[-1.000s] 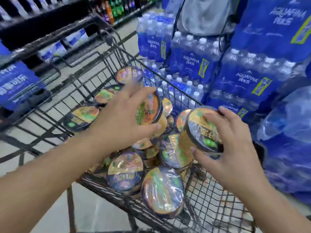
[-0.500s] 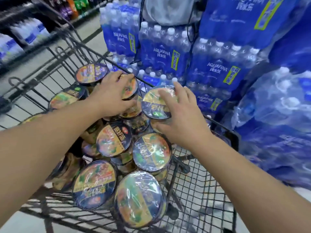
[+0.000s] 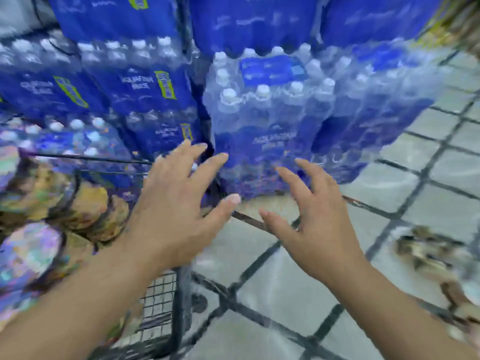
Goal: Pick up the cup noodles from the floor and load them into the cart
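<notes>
Frame heavily motion-blurred. Landmark: cart (image 3: 179,302), wire mesh, lower left. Inside the cart, at far left: cup noodles (image 3: 31,253), piled, lids blurred. Left hand (image 3: 176,214) above the cart's right corner, fingers spread and relaxed, holding nothing. Right hand (image 3: 317,229) just right of the cart, over tiled floor (image 3: 285,289), fingers loosely spread, empty. Behind the cart: stacked bottled-water packs (image 3: 272,120). Well right of the cart, on the floor: blurred objects (image 3: 431,250), possibly more cups; cannot tell.

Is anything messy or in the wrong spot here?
Yes. Some blurry packages lie on the tiled floor at the right, not in the cart. They may be cup noodles; blur hides details.
</notes>
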### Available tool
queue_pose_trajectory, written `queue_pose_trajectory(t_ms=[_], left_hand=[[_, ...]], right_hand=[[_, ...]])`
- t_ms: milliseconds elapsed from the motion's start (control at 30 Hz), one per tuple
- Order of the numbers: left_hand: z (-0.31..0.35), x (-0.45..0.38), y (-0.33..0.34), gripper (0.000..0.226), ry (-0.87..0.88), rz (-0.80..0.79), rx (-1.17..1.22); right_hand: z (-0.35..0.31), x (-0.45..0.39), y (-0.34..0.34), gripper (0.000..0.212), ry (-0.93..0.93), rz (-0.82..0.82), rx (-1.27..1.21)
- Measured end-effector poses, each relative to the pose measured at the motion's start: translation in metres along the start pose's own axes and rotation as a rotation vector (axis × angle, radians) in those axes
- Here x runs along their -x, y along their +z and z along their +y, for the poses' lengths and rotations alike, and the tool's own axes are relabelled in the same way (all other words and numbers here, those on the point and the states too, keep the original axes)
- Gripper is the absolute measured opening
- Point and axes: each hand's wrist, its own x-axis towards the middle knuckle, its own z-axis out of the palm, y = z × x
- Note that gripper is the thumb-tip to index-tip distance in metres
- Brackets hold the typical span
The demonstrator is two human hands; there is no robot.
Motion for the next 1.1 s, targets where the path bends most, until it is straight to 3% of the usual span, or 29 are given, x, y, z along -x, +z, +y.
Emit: queue_pose_trajectory(t_ms=[267,500,700,900,1100], left_hand=[[0.266,-0.003,0.181,0.078,0.188,-0.31,0.02],[0.464,0.02,0.326,0.07,0.343,-0.569,0.05],[0.557,0.02,0.459,0.082,0.446,-0.811,0.056],[0.608,-0.003,0.648,0.092,0.484,-1.01,0.047],[0.631,-0.019,0.823,0.084,0.578,-1.088,-0.032]], right_hand=[[0.285,0.2,-0.131,0.073,0.512,-0.047,0.167],[0.45,0.388,-0.184,0.081,0.911,-0.143,0.178],[0.554,0.503,-0.131,0.079,1.237,-0.208,0.103],[0.675,0.549,-0.034,0.086,1.511,-0.297,0.007],[0.78,0.602,0.07,0.085,1.87,-0.115,-0.215]])
